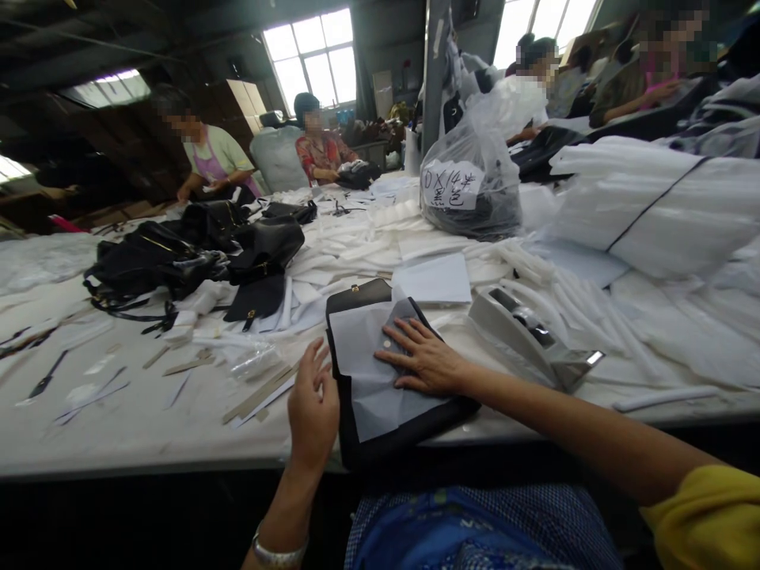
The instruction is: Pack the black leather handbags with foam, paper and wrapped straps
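Observation:
A flat black bag (362, 299) lies at the table's near edge, partly covered by a sheet of white tissue paper (362, 348). My right hand (423, 358) rests flat on the paper and the bag, fingers spread. My left hand (313, 409) is raised at the bag's left edge, fingers loosely curled and apart, holding nothing I can see. A silver bracelet (279, 552) sits on my left wrist.
A grey tape dispenser (531, 332) stands right of the bag. Black handbags (195, 253) pile up at the left, white paper sheets (368, 245) behind, a clear plastic sack (472, 170) beyond. Card strips and a knife (47, 376) lie left. Other people work at the far side.

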Demonstrator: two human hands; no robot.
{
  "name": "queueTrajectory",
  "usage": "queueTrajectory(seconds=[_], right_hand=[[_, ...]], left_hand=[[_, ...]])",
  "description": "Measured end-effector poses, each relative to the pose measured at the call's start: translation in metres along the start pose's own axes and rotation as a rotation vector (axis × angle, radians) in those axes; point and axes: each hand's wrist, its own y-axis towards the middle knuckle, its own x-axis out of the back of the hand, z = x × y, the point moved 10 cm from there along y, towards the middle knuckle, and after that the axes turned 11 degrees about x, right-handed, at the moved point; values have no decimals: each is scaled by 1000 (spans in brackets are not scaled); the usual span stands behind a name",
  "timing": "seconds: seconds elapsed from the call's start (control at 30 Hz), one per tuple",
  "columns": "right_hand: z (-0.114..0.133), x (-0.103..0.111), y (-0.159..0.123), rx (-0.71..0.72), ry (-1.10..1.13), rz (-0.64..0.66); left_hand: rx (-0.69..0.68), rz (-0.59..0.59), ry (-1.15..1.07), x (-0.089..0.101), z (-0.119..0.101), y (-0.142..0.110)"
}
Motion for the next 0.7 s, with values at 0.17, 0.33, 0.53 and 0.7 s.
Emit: queueTrajectory(seconds=[0.17, 0.33, 0.53, 0.7], right_hand=[[1, -1, -3, 24, 12, -51], [3, 4, -9, 26, 37, -123], [-1, 11, -21, -90, -3, -219], [4, 9, -33, -164, -13, -172]], left_hand=[[-414, 159, 262, -35, -83, -15], [-383, 339, 694, -108, -35, -15], [-456, 339, 741, -110, -13, -21], [-463, 361, 722, -106, -14, -25]])
